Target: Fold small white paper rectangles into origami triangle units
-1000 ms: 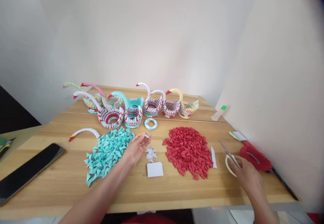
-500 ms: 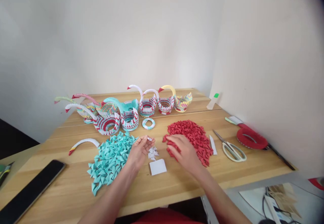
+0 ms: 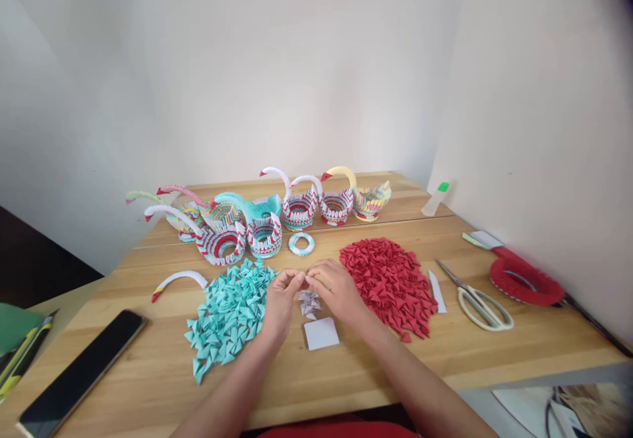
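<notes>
My left hand (image 3: 283, 296) and my right hand (image 3: 336, 287) meet at the fingertips above the middle of the table. Between them is a small white folded paper piece, mostly hidden by the fingers; the left hand pinches it. The fingers of the right hand are closed too, against the left fingertips, and whatever they grip is covered. Just below lie several white folded paper pieces (image 3: 310, 305) and a stack of white paper (image 3: 321, 334). A heap of teal paper triangles (image 3: 230, 312) lies beside the left hand, and a heap of red paper triangles (image 3: 388, 280) beside the right.
Several paper swans (image 3: 222, 243) stand along the back, with a white and teal ring (image 3: 301, 244) before them. Left are a curved white neck piece (image 3: 180, 280) and a phone (image 3: 84, 372). Right are scissors (image 3: 477, 299), a white strip (image 3: 437, 293) and a red paper ring (image 3: 527, 281).
My right hand has left the red heap and come leftward to my left hand, its fingers now closed. The view has shifted slightly, moving the table items right in the picture.
</notes>
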